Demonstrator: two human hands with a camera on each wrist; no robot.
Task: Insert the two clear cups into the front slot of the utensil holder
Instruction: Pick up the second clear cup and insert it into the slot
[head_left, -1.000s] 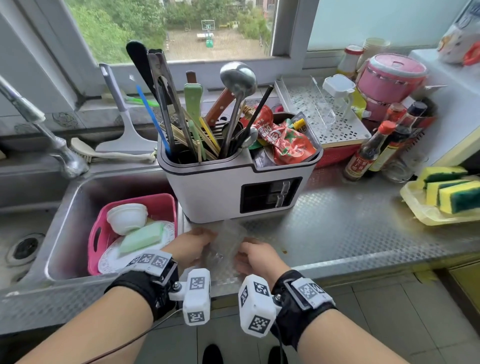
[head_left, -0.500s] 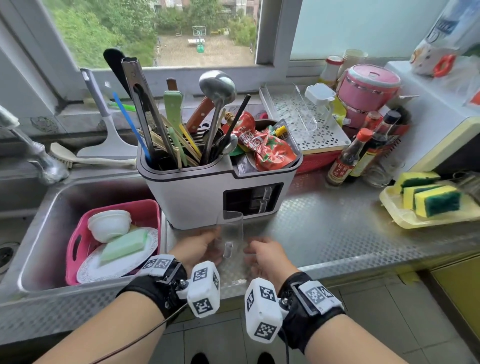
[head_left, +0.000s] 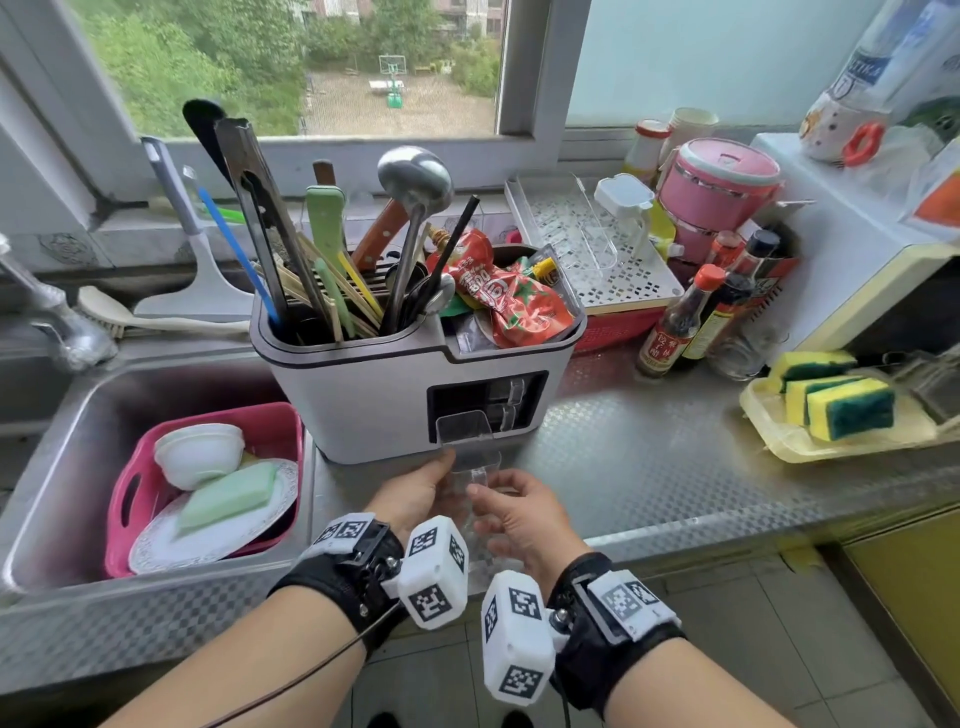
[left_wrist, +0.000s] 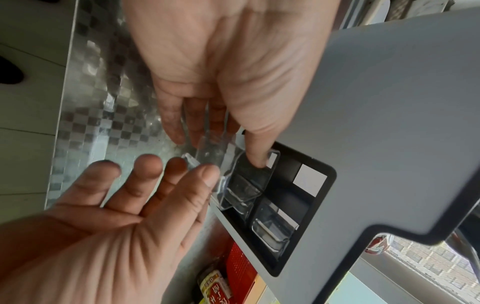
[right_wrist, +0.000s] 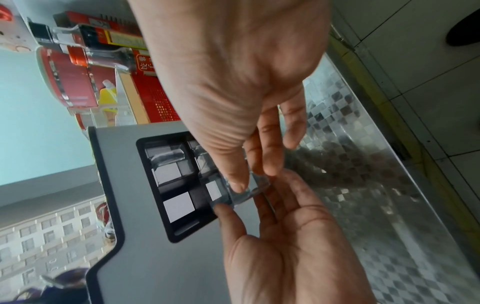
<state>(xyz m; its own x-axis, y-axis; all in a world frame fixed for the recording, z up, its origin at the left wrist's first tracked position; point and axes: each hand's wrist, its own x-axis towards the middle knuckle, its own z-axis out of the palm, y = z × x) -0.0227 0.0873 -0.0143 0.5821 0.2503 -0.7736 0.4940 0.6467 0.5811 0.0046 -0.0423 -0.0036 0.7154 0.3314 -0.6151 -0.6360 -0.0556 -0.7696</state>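
Observation:
The white utensil holder (head_left: 363, 395) stands on the steel counter, its black front slot (head_left: 457, 397) facing me. One clear cup (head_left: 511, 400) sits in the right half of the slot, also visible as the seated clear cup (left_wrist: 270, 230). A second clear cup (head_left: 465, 436) is held between both hands, its far end at the slot's left half. My left hand (head_left: 431, 483) holds it with thumb (left_wrist: 257, 158) on top and fingers beneath. My right hand (head_left: 498, 499) pinches the near end of that cup (right_wrist: 244, 189) between thumb and fingers.
A sink on the left holds a pink basket (head_left: 130, 467) with a bowl and plate. Sauce bottles (head_left: 675, 322) stand right of the holder, a tray of sponges (head_left: 831, 410) beyond them. Utensils and snack packets stick out of the holder's top. The counter edge runs just below my hands.
Both hands have lifted the clear cup off the counter and moved it forward, so its far end now meets the slot's lower left part. The cup in the right half has stayed.

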